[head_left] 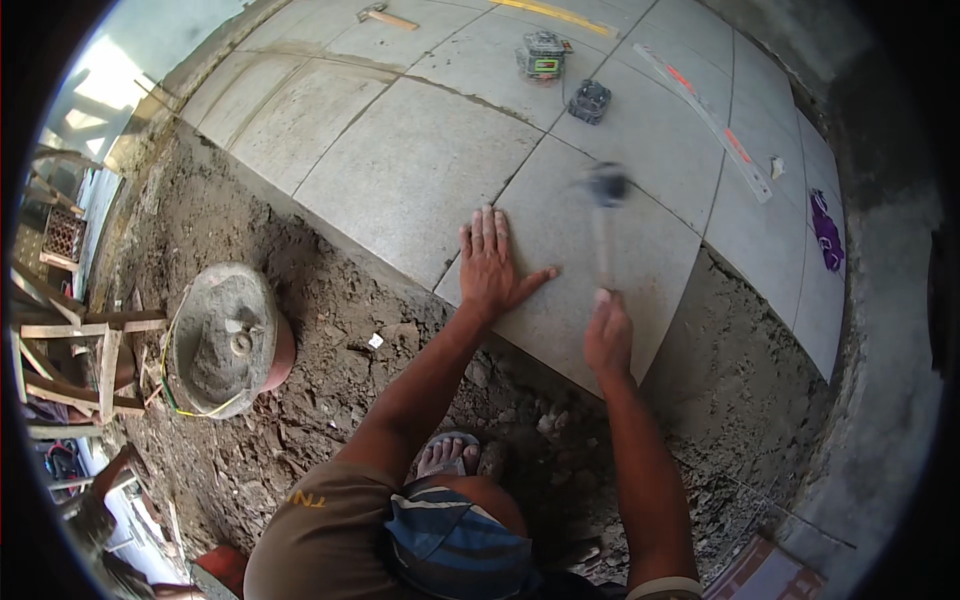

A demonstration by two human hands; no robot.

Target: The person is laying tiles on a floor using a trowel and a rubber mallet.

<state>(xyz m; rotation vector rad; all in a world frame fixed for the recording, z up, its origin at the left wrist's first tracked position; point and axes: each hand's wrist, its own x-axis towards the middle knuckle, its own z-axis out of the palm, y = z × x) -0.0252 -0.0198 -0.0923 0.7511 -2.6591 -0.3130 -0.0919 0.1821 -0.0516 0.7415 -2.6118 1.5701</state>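
My left hand (488, 262) lies flat with spread fingers on a large grey floor tile (560, 310), close to the joint with the tile beside it. In my right hand (609, 338) is the pale handle of a mallet (607, 187), its dark head smeared by motion over the same tile. Whether the head touches the tile I cannot tell. The tile's near edges border rough wet mortar (735, 345) on the right and dark soil in front of me.
A mortar bucket (280, 355) with a trowel in it stands on the soil at left. On the laid tiles are a laser level (541, 58), a dark block-like device (590, 101), a long straightedge (715, 130), a hammer (388, 17) and a purple cloth (826, 230). Scrap wood (85, 365) lies far left.
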